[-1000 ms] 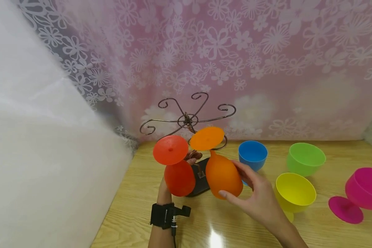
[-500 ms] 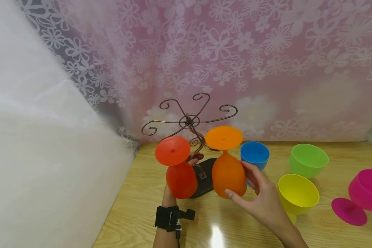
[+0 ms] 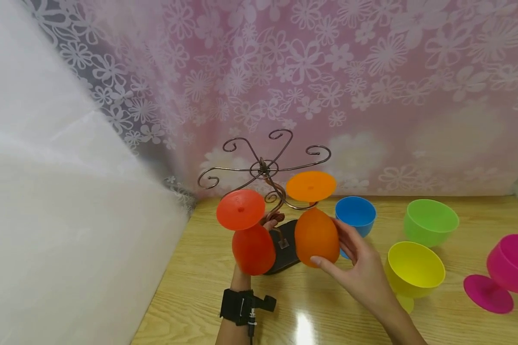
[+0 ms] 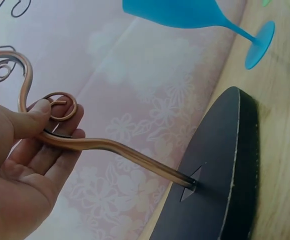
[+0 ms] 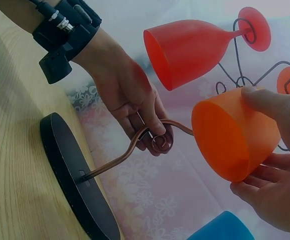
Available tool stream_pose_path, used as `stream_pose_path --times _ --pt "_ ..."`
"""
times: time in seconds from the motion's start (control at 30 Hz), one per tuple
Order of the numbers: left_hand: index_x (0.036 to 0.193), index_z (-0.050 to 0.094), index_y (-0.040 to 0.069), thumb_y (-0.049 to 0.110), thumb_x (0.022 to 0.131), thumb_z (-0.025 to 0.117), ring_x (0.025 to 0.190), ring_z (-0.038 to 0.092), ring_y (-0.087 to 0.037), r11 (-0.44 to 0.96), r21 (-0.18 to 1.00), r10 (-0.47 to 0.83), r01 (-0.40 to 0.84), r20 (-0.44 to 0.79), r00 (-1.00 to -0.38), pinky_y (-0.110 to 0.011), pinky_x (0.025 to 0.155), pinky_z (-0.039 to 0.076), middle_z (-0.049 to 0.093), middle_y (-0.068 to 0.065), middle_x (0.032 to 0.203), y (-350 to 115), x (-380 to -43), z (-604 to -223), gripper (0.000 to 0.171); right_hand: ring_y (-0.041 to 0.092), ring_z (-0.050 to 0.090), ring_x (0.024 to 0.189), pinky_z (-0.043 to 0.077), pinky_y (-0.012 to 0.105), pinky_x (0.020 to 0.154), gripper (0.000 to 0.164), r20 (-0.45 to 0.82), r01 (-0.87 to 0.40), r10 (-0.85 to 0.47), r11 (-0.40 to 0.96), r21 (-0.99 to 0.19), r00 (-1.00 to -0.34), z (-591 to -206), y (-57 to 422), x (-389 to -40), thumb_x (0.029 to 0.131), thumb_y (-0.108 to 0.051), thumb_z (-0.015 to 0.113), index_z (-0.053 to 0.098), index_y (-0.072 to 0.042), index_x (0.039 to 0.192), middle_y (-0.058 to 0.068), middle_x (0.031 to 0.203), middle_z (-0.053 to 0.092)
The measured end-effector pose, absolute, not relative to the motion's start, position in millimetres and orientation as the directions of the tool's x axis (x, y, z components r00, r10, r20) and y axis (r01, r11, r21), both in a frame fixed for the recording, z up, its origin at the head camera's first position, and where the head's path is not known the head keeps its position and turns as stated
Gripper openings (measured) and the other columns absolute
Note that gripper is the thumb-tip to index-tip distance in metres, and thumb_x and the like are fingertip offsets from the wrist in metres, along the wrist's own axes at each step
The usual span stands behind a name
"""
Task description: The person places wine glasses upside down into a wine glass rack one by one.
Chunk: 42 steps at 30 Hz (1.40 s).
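Note:
A metal stemware rack point(image 3: 263, 168) with curled arms stands on a dark oval base point(image 4: 210, 165). My left hand point(image 4: 20, 185) grips its copper-coloured stem point(image 4: 110, 147) beside a small spiral; in the head view a red goblet point(image 3: 253, 249) largely covers that hand. The red goblet hangs upside down from one arm, its foot above the curl. In my right hand point(image 3: 362, 273), thumb and fingers hold an orange goblet point(image 3: 317, 235) by the bowl, mouth down. Its foot point(image 3: 311, 186) is just above a front arm's curl, with the narrow stem right at the wire.
To the right on the wooden table point(image 3: 190, 287) stand a blue goblet point(image 3: 356, 211), a green one point(image 3: 429, 223) and a yellow one point(image 3: 414, 268). Farther right is a magenta goblet point(image 3: 515, 263). A pink flowered curtain point(image 3: 371, 120) hangs behind; a white surface point(image 3: 69, 215) borders the left.
The orange goblet has moved right, gone from tilted to nearly upright upside down, then risen slightly, its stem now at the arm's curl. My left hand keeps its grip on the rack.

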<state>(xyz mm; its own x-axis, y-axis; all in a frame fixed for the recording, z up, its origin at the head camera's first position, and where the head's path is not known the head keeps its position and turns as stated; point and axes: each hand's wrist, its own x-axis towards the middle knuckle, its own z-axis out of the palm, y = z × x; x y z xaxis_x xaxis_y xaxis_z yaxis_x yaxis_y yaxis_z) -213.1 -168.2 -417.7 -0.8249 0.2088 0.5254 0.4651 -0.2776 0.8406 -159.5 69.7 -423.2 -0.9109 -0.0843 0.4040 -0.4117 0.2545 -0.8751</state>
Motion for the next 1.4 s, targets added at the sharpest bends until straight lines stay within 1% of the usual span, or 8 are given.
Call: stream_pose_path --times 0.13,0.37,0.57,0.83,1.03,1.17,1.3,1.4 --pt "0.116 0.074 0.033 0.038 0.098 0.070 0.109 0.068 -0.007 -0.253 0.840 0.135 0.481 0.523 -0.842 -0.034 0.105 0.050 0.073 0.012 0.113 -163.4 -209.9 -416.5 0.019 0.025 0.053 0.136 0.044 0.018 0.103 0.085 0.404 -0.423 -0.125 0.271 -0.864 -0.906 -424.7 71.0 -160.9 0.083 -0.018 0.088 0.043 -0.010 0.155 0.007 0.153 0.050" --pt "0.118 0.058 -0.023 -0.002 0.104 0.054 0.110 0.067 -0.042 -0.006 0.894 0.036 0.447 0.447 -0.894 -0.054 0.104 0.049 0.066 -0.035 0.114 -153.6 -206.9 -411.9 0.025 0.024 0.047 0.142 0.043 0.035 0.109 0.094 0.414 -0.461 -0.207 0.327 -0.825 -0.887 -420.0 74.4 -155.6 0.085 -0.024 0.087 0.032 -0.028 0.160 0.002 0.158 0.046" --pt "0.116 0.056 -0.026 -0.014 0.102 0.048 0.104 0.067 -0.049 0.064 0.836 0.057 0.545 0.542 -0.839 -0.061 0.094 0.052 0.060 -0.046 0.109 -150.6 -211.7 -418.2 0.020 0.018 0.049 0.139 0.038 0.013 0.104 0.092 0.446 -0.490 -0.203 0.370 -0.789 -0.872 -403.2 85.5 -141.4 0.083 -0.021 0.089 0.037 -0.034 0.158 -0.005 0.155 0.048" --pt "0.107 0.059 -0.021 -0.022 0.097 0.048 0.091 0.061 -0.058 0.076 0.785 0.067 0.615 0.611 -0.789 -0.065 0.088 0.053 0.061 -0.044 0.099 -152.0 -212.9 -421.0 0.016 0.005 0.045 0.141 0.034 0.010 0.108 0.093 0.556 -0.577 -0.184 0.411 -0.706 -0.811 -381.8 109.8 -126.9 0.076 -0.004 0.091 0.046 -0.023 0.155 0.000 0.151 0.053" --pt "0.100 0.060 -0.017 -0.014 0.099 0.050 0.084 0.064 -0.026 0.085 0.809 0.051 0.582 0.580 -0.813 -0.047 0.081 0.059 0.065 -0.030 0.094 -155.7 -221.8 -437.6 0.010 -0.005 0.046 0.134 0.031 0.005 0.104 0.087 0.557 -0.539 -0.128 0.497 -0.680 -0.821 -382.1 137.5 -128.4 0.076 -0.005 0.091 0.052 -0.027 0.151 -0.004 0.146 0.058" --pt "0.099 0.061 -0.017 -0.016 0.097 0.051 0.084 0.063 -0.016 0.085 0.832 0.022 0.549 0.549 -0.835 -0.032 0.081 0.057 0.065 -0.029 0.092 -155.7 -226.2 -444.3 0.010 0.007 0.049 0.136 0.027 0.003 0.101 0.087 0.510 -0.467 -0.100 0.576 -0.670 -0.855 -384.0 160.5 -130.6 0.080 -0.013 0.090 0.048 -0.034 0.153 -0.005 0.148 0.056" --pt "0.091 0.058 -0.015 -0.014 0.099 0.053 0.076 0.055 -0.013 0.131 0.835 0.007 0.535 0.538 -0.843 -0.024 0.074 0.051 0.061 -0.023 0.081 -155.3 -226.5 -442.4 0.009 0.036 0.045 0.139 0.030 0.036 0.120 0.090 0.434 -0.388 -0.087 0.629 -0.674 -0.897 -385.8 184.6 -133.0 0.083 -0.022 0.089 0.041 -0.036 0.157 0.007 0.153 0.051" --pt "0.091 0.057 -0.011 -0.009 0.100 0.055 0.071 0.051 -0.010 0.108 0.845 0.022 0.523 0.524 -0.851 -0.021 0.069 0.046 0.058 -0.008 0.076 -158.1 -223.4 -438.9 0.009 0.052 0.039 0.138 0.029 0.074 0.105 0.093 0.377 -0.343 -0.093 0.651 -0.677 -0.922 -389.8 200.8 -135.1 0.084 -0.027 0.088 0.035 -0.030 0.161 0.019 0.154 0.047"
